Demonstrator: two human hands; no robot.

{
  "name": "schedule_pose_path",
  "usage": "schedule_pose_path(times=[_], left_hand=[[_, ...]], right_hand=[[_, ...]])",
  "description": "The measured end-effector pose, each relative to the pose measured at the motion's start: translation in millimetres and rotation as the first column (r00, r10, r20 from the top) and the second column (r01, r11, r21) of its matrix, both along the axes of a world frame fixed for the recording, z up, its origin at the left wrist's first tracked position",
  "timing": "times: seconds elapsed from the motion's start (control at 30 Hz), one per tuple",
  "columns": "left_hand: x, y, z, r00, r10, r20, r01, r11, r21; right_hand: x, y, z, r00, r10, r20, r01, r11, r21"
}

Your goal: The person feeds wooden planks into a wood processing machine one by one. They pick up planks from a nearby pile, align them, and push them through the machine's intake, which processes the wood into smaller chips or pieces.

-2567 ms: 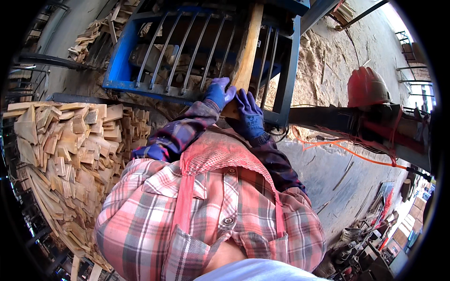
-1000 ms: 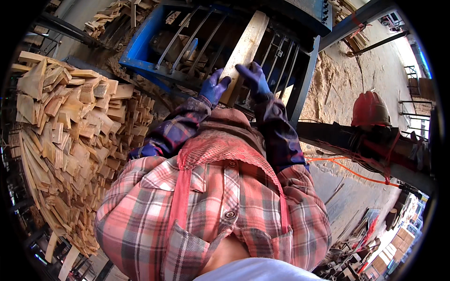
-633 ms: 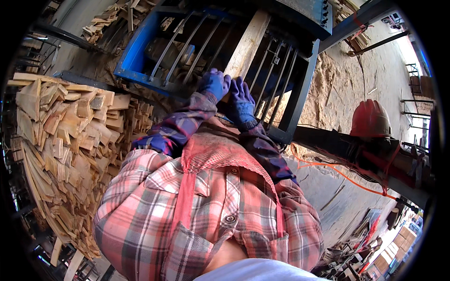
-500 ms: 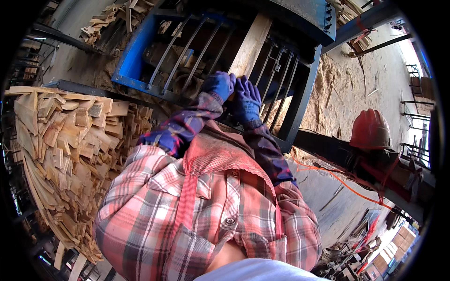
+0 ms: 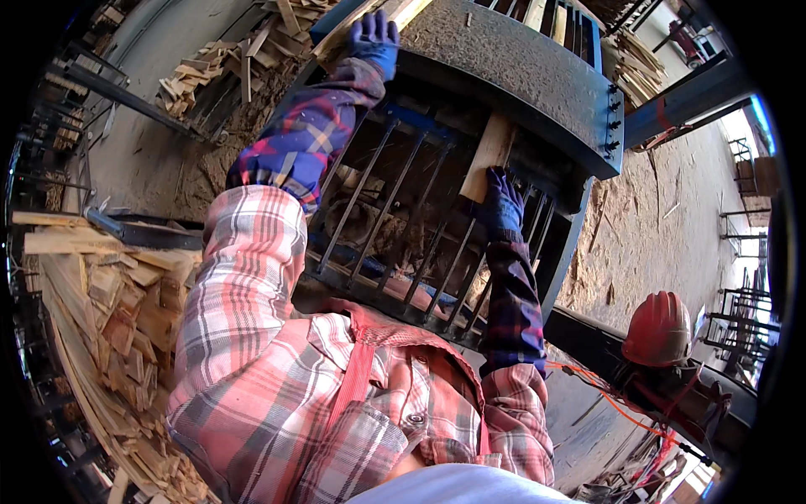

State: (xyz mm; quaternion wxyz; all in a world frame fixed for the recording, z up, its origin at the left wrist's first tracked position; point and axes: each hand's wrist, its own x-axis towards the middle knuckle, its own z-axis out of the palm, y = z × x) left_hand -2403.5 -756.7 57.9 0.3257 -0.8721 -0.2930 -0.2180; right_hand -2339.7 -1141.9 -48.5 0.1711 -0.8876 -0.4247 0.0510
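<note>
A pale wooden board lies over the bars of a blue machine, its far end hidden under the machine's hood. My right hand, in a blue glove, holds the board by its near right edge; the thumb is hidden. Farther forward on the left, my left hand, also gloved in blue, has its fingers stretched and spread. It touches or hovers just over the wooden pieces on the machine's upper left corner; which of the two I cannot tell.
Metal bars form a grate before me. A large stack of offcuts stands on the left, and more wood scraps lie beyond it. A red hard hat rests on a dark beam at right, near an orange cord.
My left hand has let go of the board and reached forward and left to the machine's corner. The board has slid farther under the hood, with my right hand still at its near end.
</note>
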Motion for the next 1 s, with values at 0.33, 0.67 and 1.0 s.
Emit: schedule_pose_path(times=[0.33,0.67,1.0], left_hand=[[-97.8,-183.0,11.5,0.987,-0.139,-0.084,0.058,0.785,-0.617],[-163.6,-318.3,-91.6,0.72,0.248,0.648,0.68,-0.071,-0.73],[-96.6,-289.3,-135.3,0.668,0.449,0.594,0.726,-0.219,-0.652]], right_hand=[[-55.9,62.7,58.7,0.392,0.443,-0.806,0.442,0.678,0.588],[-98.7,8.0,-11.3,0.33,0.387,-0.861,0.708,0.502,0.497],[-119.0,-64.3,23.1,0.98,0.198,0.022,-0.191,0.903,0.384]])
